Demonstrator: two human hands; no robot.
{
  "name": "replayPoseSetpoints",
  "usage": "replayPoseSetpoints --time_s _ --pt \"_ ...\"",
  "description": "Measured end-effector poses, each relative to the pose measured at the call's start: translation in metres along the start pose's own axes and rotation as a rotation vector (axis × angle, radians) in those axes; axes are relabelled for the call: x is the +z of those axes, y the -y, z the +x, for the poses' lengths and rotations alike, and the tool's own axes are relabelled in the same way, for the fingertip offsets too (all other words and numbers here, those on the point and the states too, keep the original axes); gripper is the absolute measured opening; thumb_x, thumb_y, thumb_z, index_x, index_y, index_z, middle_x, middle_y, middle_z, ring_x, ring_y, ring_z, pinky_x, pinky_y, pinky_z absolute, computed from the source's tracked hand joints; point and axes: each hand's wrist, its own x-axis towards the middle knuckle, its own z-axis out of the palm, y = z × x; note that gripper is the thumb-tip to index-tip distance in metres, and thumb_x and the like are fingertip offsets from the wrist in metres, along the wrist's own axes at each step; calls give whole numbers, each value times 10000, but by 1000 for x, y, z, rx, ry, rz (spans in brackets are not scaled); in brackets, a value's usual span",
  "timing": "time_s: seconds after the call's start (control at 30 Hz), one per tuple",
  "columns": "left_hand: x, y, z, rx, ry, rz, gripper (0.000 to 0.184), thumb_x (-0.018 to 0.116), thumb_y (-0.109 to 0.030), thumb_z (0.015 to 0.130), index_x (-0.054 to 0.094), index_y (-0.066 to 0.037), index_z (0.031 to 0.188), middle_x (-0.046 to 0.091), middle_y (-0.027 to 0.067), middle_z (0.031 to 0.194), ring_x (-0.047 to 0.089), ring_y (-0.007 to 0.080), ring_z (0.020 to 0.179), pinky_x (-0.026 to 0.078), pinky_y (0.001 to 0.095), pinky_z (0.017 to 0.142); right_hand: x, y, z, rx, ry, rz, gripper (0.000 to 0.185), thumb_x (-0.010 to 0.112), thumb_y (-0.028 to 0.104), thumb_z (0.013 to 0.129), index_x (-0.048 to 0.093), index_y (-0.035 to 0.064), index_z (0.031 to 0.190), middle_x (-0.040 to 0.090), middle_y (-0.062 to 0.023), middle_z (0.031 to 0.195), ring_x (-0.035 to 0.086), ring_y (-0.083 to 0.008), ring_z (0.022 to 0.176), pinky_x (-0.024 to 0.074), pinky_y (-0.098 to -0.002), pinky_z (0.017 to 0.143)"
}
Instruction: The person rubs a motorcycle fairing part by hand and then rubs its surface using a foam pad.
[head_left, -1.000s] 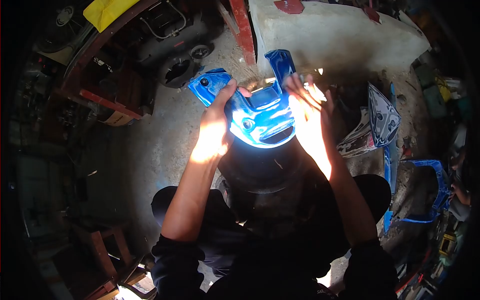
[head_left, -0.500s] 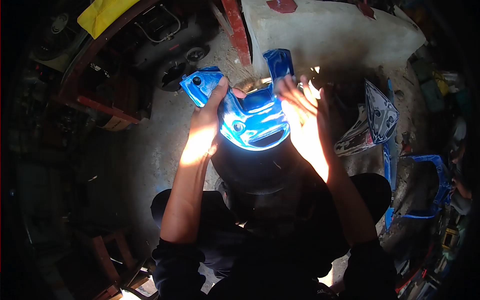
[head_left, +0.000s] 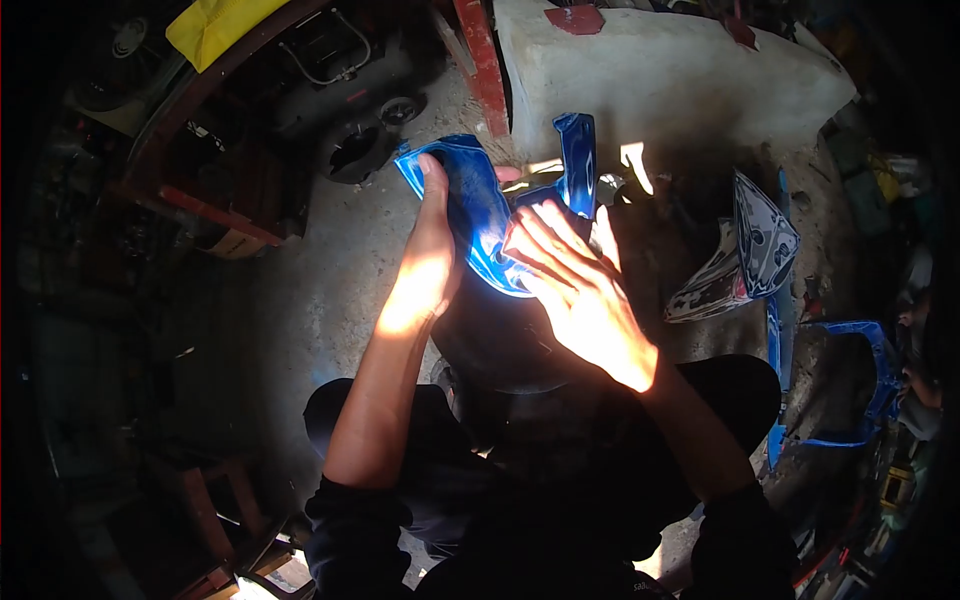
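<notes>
A glossy blue curved panel [head_left: 470,196] is held up over a dark round object [head_left: 500,340] between my knees. My left hand [head_left: 430,250] grips the panel's left part, with the thumb on its face and the other fingers mostly behind it. Across the panel's lower middle lies my right hand [head_left: 580,285], palm down with its fingers stretched out, hiding much of that part. The panel's narrow upright arm rises just beyond the right fingers. Bright sunlight washes out both hands.
Right of my hands, a grey-and-white patterned panel [head_left: 768,240] rests on the floor near a blue frame-like part [head_left: 880,375]. A pale block [head_left: 670,75] stands ahead. A black tank [head_left: 350,85] is at upper left, and a red wooden frame [head_left: 215,500] at lower left.
My right hand has moved left from the panel's right side onto its lower middle. The panel has turned in my left hand, so its left part looks darker and its upright arm narrower.
</notes>
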Motion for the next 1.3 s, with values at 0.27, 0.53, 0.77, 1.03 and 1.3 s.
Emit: replayPoseSetpoints --time_s 0.27,0.53,0.77,1.03,1.3 --pt "6 43 14 -102 150 -435 967 210 -793 997 535 31 1384 654 165 1292 677 260 1174 574 402 1017 19 6 11 51 -123 -115 427 593 218 974 660 185 1395 504 -30 1583 303 -305 1559 23 -710 1213" --pt "6 31 11 -59 -46 -379 1091 152 -857 945 426 59 1469 658 215 1295 640 347 1237 513 471 1089 25 7 -1 31 -18 -67 415 605 247 955 700 242 1359 486 -4 1602 276 -316 1572 64 -684 1214" --pt "10 48 7 -38 13 -378 922 187 -820 971 414 -128 1535 631 156 1332 639 309 1224 561 460 1012 22 5 1 75 -55 -55 382 596 246 977 712 240 1341 510 7 1582 274 -313 1570 30 -693 1215" --pt "-3 55 8 -164 159 -796 922 276 -844 952 456 -108 1478 659 110 1229 696 225 1034 629 365 832 22 11 0 71 -68 8 362 554 295 1034 722 168 1329 555 -1 1542 331 -289 1549 9 -618 1242" --pt "23 66 -2 -193 33 -674 822 289 -766 1009 488 -107 1460 637 95 1298 644 244 1180 555 384 993 20 3 11 126 -146 -42 326 567 280 1016 752 191 1269 586 0 1512 330 -342 1543 -6 -664 1227"
